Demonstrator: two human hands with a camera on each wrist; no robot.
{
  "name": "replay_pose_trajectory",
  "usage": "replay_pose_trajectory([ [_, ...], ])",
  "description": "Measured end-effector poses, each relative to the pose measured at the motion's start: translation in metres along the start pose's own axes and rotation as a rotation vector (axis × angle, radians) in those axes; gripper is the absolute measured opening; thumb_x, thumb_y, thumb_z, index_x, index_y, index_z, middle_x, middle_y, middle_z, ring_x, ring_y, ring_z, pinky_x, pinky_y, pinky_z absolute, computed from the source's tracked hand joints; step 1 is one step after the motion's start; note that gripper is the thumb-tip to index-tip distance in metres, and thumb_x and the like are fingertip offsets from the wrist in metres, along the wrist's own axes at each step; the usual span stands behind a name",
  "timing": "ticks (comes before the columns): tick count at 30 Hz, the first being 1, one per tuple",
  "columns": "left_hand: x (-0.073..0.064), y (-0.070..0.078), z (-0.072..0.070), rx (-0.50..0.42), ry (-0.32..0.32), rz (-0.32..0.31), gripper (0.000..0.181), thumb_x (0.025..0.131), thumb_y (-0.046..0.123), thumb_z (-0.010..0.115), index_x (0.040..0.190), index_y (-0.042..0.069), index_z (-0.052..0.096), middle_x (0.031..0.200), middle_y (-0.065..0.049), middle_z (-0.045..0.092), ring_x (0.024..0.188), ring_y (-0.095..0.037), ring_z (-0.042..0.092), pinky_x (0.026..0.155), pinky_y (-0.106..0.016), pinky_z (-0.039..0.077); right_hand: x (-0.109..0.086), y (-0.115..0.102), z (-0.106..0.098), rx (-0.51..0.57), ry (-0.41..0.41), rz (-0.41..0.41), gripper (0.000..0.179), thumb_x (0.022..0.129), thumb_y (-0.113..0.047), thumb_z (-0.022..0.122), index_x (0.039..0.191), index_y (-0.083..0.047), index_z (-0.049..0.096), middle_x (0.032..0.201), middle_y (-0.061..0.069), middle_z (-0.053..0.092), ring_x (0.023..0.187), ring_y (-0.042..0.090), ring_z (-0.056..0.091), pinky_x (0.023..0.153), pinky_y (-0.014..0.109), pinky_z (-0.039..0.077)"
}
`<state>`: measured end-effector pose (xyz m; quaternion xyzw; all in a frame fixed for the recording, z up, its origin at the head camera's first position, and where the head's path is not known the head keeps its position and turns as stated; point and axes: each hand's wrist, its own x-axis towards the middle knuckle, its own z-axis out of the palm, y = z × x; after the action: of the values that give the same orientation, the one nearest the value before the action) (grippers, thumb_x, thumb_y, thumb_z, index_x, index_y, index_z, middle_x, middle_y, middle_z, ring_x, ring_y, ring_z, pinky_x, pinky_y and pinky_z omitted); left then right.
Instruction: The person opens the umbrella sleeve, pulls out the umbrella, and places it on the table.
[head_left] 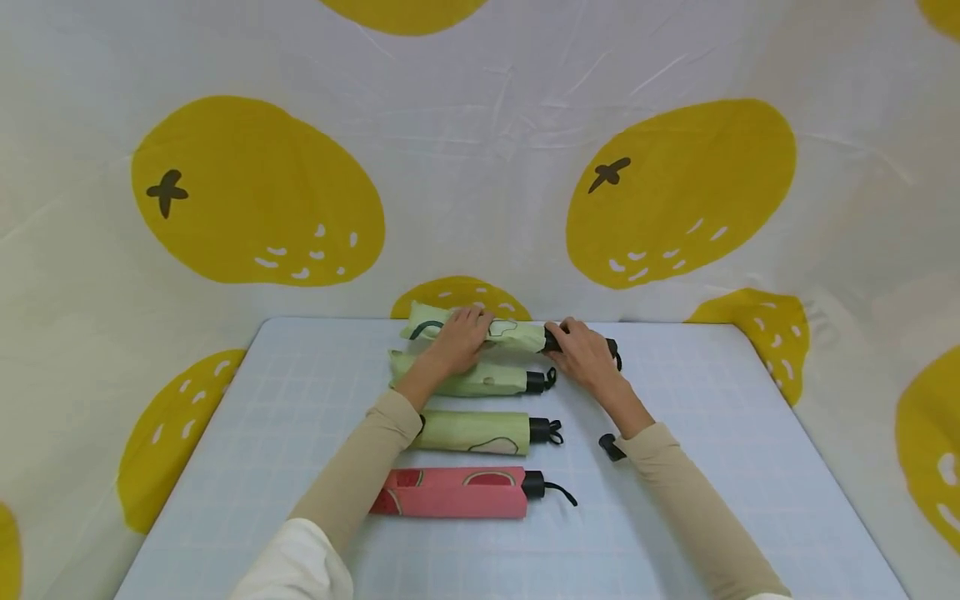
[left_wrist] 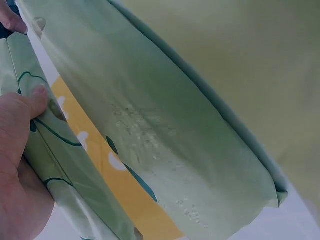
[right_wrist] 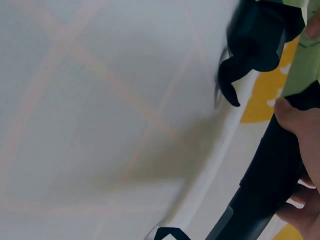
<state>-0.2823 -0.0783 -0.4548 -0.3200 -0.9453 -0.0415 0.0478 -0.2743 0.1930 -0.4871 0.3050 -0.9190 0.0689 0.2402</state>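
At the table's back edge lies a folded pale green umbrella [head_left: 517, 335] with dark green outlines, its black handle [right_wrist: 270, 165] toward the right. My left hand [head_left: 461, 340] grips its canopy, thumb on top in the left wrist view. My right hand [head_left: 585, 354] holds the black handle, thumb on one side and fingers curled on the other. Just nearer is a second folded green umbrella [left_wrist: 150, 130], partly behind my left wrist. A yellow-green umbrella [head_left: 480, 429] and a pink watermelon-print umbrella [head_left: 465, 492] follow below, their left ends covered by my left arm.
The umbrellas lie in a row across a pale checked table [head_left: 712, 500], handles all to the right. Behind the table hangs a white cloth [head_left: 480, 183] with large yellow fruit shapes. A small black object [head_left: 611, 447] shows beside my right cuff.
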Motion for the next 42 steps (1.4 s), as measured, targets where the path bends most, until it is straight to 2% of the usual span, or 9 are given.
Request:
replay_pose_trajectory([
  [3, -0.002, -0.003, 0.000, 0.002, 0.028, -0.021, 0.048, 0.103, 0.024, 0.065, 0.139, -0.002, 0.046, 0.138, -0.026, 0.051, 0.129, -0.040, 0.049, 0.113, -0.049, 0.038, -0.003, 0.004, 0.000, 0.002, 0.026, -0.012, 0.043, 0.089, -0.020, 0.083, 0.123, -0.003, 0.065, 0.101, 0.022, 0.065, 0.084, 0.037, 0.066, 0.062, 0.048, 0.058],
  [7, -0.006, -0.009, 0.002, -0.007, 0.026, -0.067, 0.054, 0.101, 0.022, 0.068, 0.144, -0.002, 0.046, 0.139, -0.025, 0.053, 0.132, -0.040, 0.049, 0.115, -0.050, 0.035, -0.009, 0.012, -0.002, -0.002, 0.026, 0.001, 0.042, 0.087, -0.017, 0.085, 0.121, -0.003, 0.065, 0.102, 0.022, 0.065, 0.085, 0.038, 0.067, 0.064, 0.050, 0.058],
  [14, -0.012, -0.017, 0.009, 0.015, 0.046, -0.071, 0.040, 0.101, 0.020, 0.069, 0.131, -0.001, 0.052, 0.126, -0.024, 0.056, 0.123, -0.041, 0.050, 0.112, -0.052, 0.036, -0.020, 0.024, -0.005, -0.032, 0.013, 0.004, 0.044, 0.086, -0.017, 0.086, 0.121, -0.003, 0.065, 0.104, 0.022, 0.065, 0.086, 0.039, 0.067, 0.064, 0.050, 0.058],
  [19, -0.013, -0.017, 0.010, 0.032, 0.058, -0.065, 0.035, 0.102, 0.018, 0.067, 0.128, -0.002, 0.053, 0.123, -0.024, 0.054, 0.121, -0.041, 0.050, 0.110, -0.053, 0.037, -0.028, 0.032, -0.006, -0.042, -0.008, 0.017, 0.044, 0.086, -0.015, 0.085, 0.123, -0.003, 0.064, 0.105, 0.023, 0.065, 0.088, 0.039, 0.067, 0.067, 0.050, 0.059],
  [27, -0.013, -0.021, 0.013, 0.016, 0.007, -0.096, 0.032, 0.104, 0.015, 0.062, 0.130, -0.001, 0.050, 0.127, -0.025, 0.050, 0.125, -0.042, 0.046, 0.112, -0.054, 0.033, -0.038, 0.048, -0.014, -0.057, -0.034, 0.033, 0.047, 0.085, -0.012, 0.086, 0.125, -0.003, 0.063, 0.107, 0.023, 0.064, 0.091, 0.039, 0.067, 0.073, 0.050, 0.059],
  [35, -0.014, -0.021, 0.013, 0.004, 0.026, -0.092, 0.030, 0.103, 0.014, 0.065, 0.125, -0.002, 0.052, 0.124, -0.027, 0.052, 0.122, -0.044, 0.050, 0.107, -0.054, 0.040, -0.052, 0.064, -0.020, -0.069, -0.009, 0.035, 0.048, 0.082, -0.009, 0.087, 0.122, -0.002, 0.063, 0.105, 0.023, 0.063, 0.089, 0.041, 0.066, 0.069, 0.052, 0.058],
  [42, -0.013, -0.017, 0.007, -0.034, -0.031, -0.125, 0.037, 0.103, 0.021, 0.065, 0.128, -0.001, 0.050, 0.124, -0.024, 0.052, 0.119, -0.042, 0.051, 0.104, -0.051, 0.043, -0.065, 0.079, -0.025, -0.056, -0.017, 0.045, 0.050, 0.081, -0.007, 0.088, 0.124, -0.001, 0.063, 0.107, 0.025, 0.064, 0.093, 0.043, 0.065, 0.073, 0.054, 0.058],
])
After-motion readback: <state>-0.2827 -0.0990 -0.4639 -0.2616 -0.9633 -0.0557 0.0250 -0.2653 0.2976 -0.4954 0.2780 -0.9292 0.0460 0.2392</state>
